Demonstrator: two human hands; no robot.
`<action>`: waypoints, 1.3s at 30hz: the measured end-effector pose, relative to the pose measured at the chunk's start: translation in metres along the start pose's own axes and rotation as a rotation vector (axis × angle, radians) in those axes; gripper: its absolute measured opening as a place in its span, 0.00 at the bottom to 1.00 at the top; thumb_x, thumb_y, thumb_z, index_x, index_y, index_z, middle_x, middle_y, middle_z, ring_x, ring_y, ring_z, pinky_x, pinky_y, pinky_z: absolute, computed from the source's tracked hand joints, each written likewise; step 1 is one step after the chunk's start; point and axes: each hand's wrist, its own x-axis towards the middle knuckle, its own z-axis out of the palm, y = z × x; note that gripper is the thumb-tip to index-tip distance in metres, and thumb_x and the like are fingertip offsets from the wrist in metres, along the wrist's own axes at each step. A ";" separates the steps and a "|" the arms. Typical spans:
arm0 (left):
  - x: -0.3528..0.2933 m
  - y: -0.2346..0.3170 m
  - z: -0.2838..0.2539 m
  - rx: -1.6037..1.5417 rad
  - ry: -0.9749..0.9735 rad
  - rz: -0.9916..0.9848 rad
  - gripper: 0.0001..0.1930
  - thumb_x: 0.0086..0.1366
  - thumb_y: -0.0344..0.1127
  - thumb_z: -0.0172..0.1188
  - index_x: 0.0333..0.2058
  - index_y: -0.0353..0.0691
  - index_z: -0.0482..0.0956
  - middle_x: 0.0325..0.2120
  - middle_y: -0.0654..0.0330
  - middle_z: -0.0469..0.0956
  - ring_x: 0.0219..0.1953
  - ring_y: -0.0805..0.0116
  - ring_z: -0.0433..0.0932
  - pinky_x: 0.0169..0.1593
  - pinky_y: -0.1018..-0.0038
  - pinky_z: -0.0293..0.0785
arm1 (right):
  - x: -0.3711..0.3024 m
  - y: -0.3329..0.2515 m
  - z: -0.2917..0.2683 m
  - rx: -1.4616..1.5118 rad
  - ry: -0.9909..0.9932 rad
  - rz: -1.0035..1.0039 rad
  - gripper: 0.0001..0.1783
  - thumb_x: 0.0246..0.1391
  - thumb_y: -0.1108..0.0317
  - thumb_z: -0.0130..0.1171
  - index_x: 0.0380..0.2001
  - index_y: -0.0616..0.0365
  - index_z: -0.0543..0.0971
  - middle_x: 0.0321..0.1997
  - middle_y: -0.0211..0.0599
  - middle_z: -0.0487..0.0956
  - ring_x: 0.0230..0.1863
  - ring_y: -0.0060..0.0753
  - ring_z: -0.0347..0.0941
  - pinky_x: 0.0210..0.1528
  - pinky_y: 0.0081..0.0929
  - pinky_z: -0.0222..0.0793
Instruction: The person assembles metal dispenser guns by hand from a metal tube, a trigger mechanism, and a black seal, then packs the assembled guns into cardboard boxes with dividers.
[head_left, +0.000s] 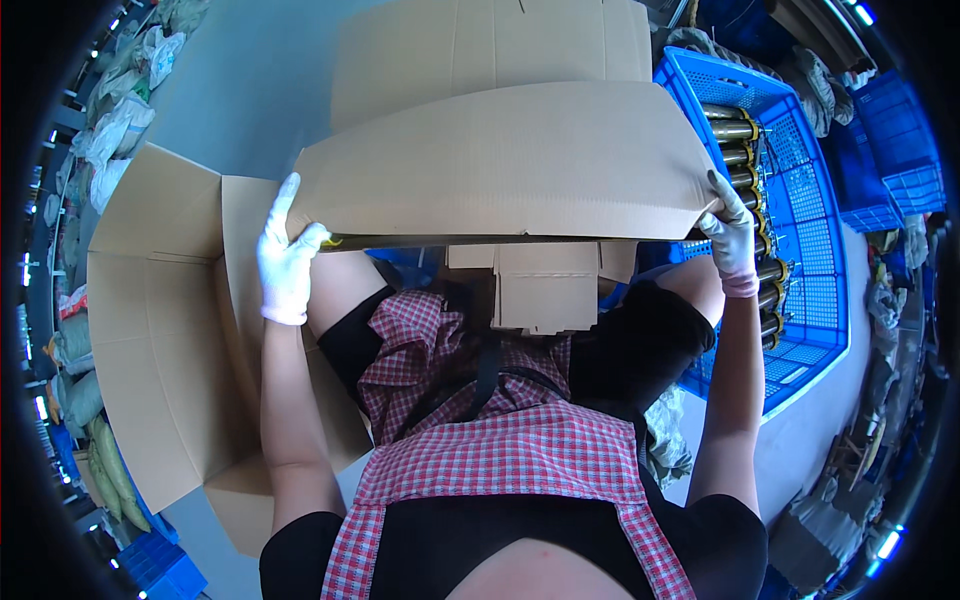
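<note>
Both my hands wear white gloves and hold opposite ends of a broad, bowed brown cardboard panel (pixel 500 160) in front of me. At its left end, my left hand (pixel 286 255) is closed on the near corner, index finger stretched up along the side and thumb at the lower edge. My right hand (pixel 732 240) grips the right corner, fingers partly behind the cardboard. A thin dark strip (pixel 480 241) with a yellow bit by my left thumb runs beneath the near edge; most of it is hidden. Smaller cardboard flaps (pixel 545 287) show below, between my knees.
An open cardboard box (pixel 150 350) stands at my left. On the right, a blue plastic crate (pixel 810 330) holds several dark tubes with yellow collars. Another flat cardboard panel (pixel 400 70) lies beyond. Blue bins (pixel 895 150) stand far right; sacks (pixel 120 130) line the left.
</note>
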 end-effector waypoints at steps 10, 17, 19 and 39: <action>-0.012 0.020 -0.006 0.047 -0.078 -0.127 0.33 0.54 0.14 0.55 0.61 0.34 0.64 0.56 0.55 0.69 0.48 0.76 0.74 0.49 0.80 0.72 | 0.005 -0.034 0.002 0.080 -0.137 0.027 0.41 0.38 0.74 0.74 0.59 0.58 0.70 0.59 0.33 0.71 0.60 0.29 0.66 0.64 0.28 0.60; -0.016 -0.004 0.009 0.315 0.154 0.110 0.26 0.52 0.16 0.61 0.52 0.36 0.76 0.38 0.61 0.81 0.30 0.77 0.77 0.33 0.83 0.74 | 0.001 0.000 -0.002 -0.370 -0.084 -0.182 0.23 0.45 0.76 0.70 0.48 0.58 0.80 0.54 0.36 0.76 0.55 0.30 0.69 0.60 0.29 0.63; -0.021 -0.015 0.019 0.584 0.361 0.348 0.23 0.51 0.18 0.64 0.48 0.38 0.80 0.33 0.62 0.82 0.24 0.77 0.76 0.25 0.84 0.69 | -0.001 -0.003 0.013 -0.359 0.056 -0.305 0.22 0.42 0.79 0.68 0.44 0.56 0.82 0.56 0.43 0.76 0.59 0.38 0.70 0.63 0.33 0.60; 0.003 0.014 0.053 1.243 -0.176 0.742 0.18 0.48 0.50 0.65 0.32 0.43 0.82 0.25 0.57 0.76 0.34 0.56 0.76 0.38 0.60 0.71 | -0.011 -0.044 0.184 -1.101 0.131 -0.764 0.17 0.36 0.72 0.66 0.36 0.56 0.84 0.36 0.35 0.82 0.39 0.40 0.79 0.41 0.35 0.75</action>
